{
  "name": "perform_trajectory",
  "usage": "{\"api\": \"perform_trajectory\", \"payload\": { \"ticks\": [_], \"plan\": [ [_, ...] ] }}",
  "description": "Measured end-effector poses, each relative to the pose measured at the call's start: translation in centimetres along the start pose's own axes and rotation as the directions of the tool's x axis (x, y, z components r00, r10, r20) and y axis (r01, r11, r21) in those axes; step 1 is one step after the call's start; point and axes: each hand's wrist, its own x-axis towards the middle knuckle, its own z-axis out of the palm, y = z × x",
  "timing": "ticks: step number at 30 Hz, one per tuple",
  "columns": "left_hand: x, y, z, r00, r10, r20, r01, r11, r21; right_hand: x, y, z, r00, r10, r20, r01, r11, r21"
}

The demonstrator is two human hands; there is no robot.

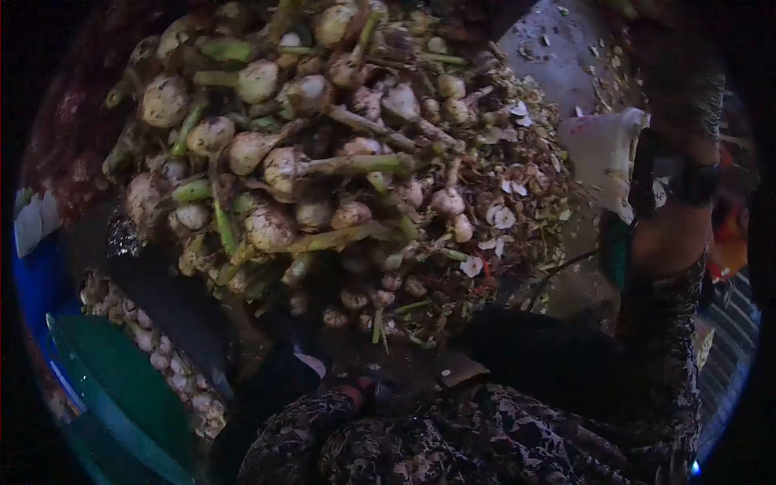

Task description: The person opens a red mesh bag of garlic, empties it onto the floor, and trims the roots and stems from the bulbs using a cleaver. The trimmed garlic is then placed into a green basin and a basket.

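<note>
A large heap of muddy white bulbs [283, 170] with green stalks fills the upper left and middle. My left hand [358, 394] shows only as a small dim patch past the patterned sleeve, below the heap; its fingers are hidden in shadow. At the right, a bare forearm [669, 234] with a dark band [697, 184] reaches upward beside a whitish container [600, 153]. My right hand [687, 139] is very dark beyond the band, near the container; whether it touches or holds anything cannot be made out.
Peelings and cut slices [501, 217] lie along the heap's right side. At lower left are a green tub [121, 380], a blue container [36, 279] and a row of pale bulbs [162, 352]. A greyish surface [554, 52] shows at upper right, a striped surface [723, 356] at far right.
</note>
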Motion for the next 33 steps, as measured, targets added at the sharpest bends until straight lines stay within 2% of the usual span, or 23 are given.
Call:
{"api": "perform_trajectory", "payload": {
  "ticks": [15,21,23,26,29,30,32,33],
  "plan": [
    [0.9,0.5,6.0,0.999,-0.016,0.03,0.018,0.996,-0.083,-1.8,2.9,1.6,1.0,0.016,0.008,-0.016,1.0,0.005],
    [2.2,0.9,6.1,0.994,-0.057,-0.094,0.045,0.992,-0.12,-2.6,2.1,2.2,0.999,-0.017,-0.028,0.017,1.0,0.023],
    [2.8,0.5,5.3,0.97,-0.126,-0.206,0.099,0.985,-0.139,-2.9,1.8,2.2,0.999,-0.022,-0.05,0.023,0.999,0.032],
    [2.7,-2.6,3.0,0.817,-0.355,-0.455,0.254,0.929,-0.269,-3.0,1.5,1.9,0.997,-0.031,-0.077,0.034,0.998,0.045],
    [1.6,-7.0,1.5,0.651,-0.528,-0.545,0.364,0.847,-0.387,-2.9,0.9,1.3,0.994,-0.039,-0.098,0.045,0.997,0.068],
    [1.5,-7.6,1.4,0.645,-0.525,-0.555,0.364,0.85,-0.381,-3.0,0.7,1.1,0.994,-0.037,-0.106,0.046,0.996,0.078],
    [2.4,-8.8,1.2,0.351,-0.442,-0.825,0.318,0.885,-0.339,-2.9,0.4,0.6,0.991,-0.05,-0.123,0.061,0.994,0.089],
    [2.8,-8.8,1.0,0.345,-0.433,-0.833,0.304,0.891,-0.337,-2.9,0.2,0.5,0.99,-0.056,-0.133,0.07,0.993,0.1]
  ]
}}
